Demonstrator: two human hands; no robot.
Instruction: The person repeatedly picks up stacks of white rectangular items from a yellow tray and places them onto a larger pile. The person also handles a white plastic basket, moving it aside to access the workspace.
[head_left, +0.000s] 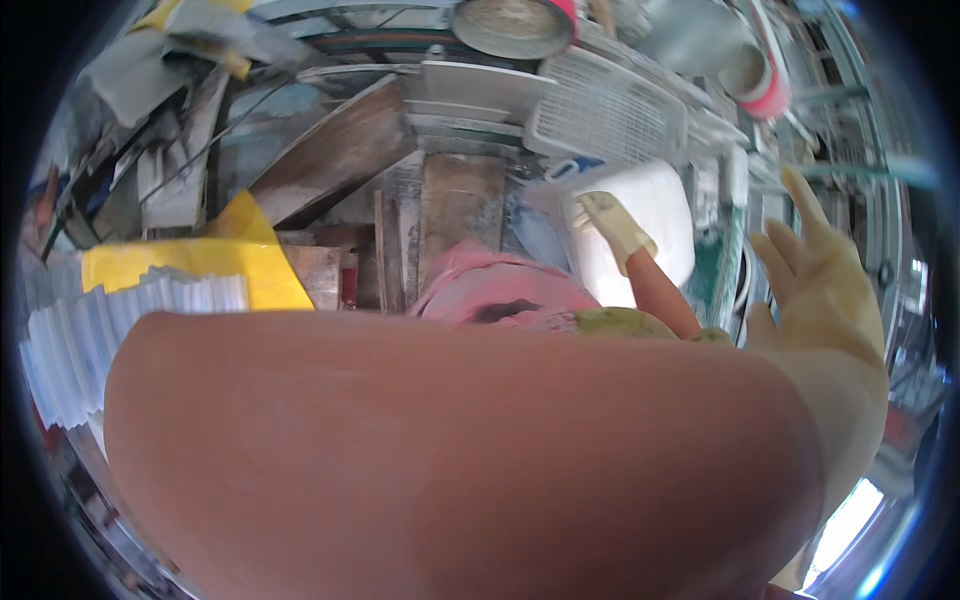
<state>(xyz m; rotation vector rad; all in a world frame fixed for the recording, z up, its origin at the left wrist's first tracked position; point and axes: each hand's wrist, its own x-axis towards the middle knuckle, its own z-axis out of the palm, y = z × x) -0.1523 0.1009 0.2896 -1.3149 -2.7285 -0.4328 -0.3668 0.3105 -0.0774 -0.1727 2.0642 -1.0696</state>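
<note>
My left forearm crosses very close in front of the view, its elbow side at the left. At the far right my left hand, in a cream rubber glove, is raised with its fingers apart and nothing in it. Lower down and farther off, my right hand wears a similar glove. It is over or against a white plastic container; whether it touches is unclear, and its fingers do not show well enough to read. Pink clothing and a yellow-green patch show beyond the forearm, which hides much below.
A stack of thin whitish sheets stands at the left beside a yellow sheet. Wooden boards lean behind. A white plastic basket is at the back, near round pink-rimmed containers. Green metal framing runs along the right.
</note>
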